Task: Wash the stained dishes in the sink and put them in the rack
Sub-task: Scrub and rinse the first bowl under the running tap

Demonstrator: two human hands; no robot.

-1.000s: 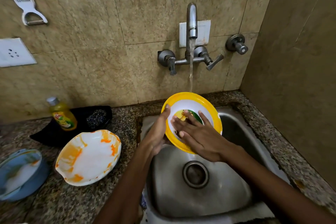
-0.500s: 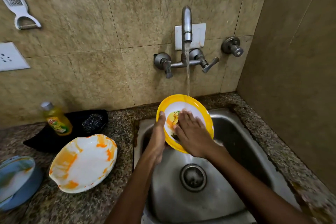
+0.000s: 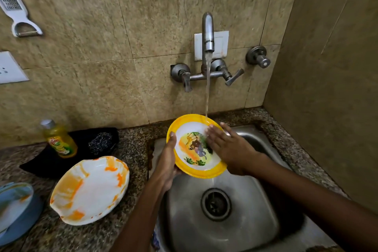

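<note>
Two hands work one yellow plate over the sink. Left hand grips its rim, thumb on the edge, tilting it toward the tap so water runs off into the drain. Right hand lies flat, fingers spread, rubbing the wet face. A stained white plate waits on the surface; no rack is visible.

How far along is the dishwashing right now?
Nothing looks finished; no rack is in view. In hand: the left hand holds the yellow plate under the running tap while the right hand rubs its face. Left: the orange-stained white plate and a blue dish wait on the counter.
</note>
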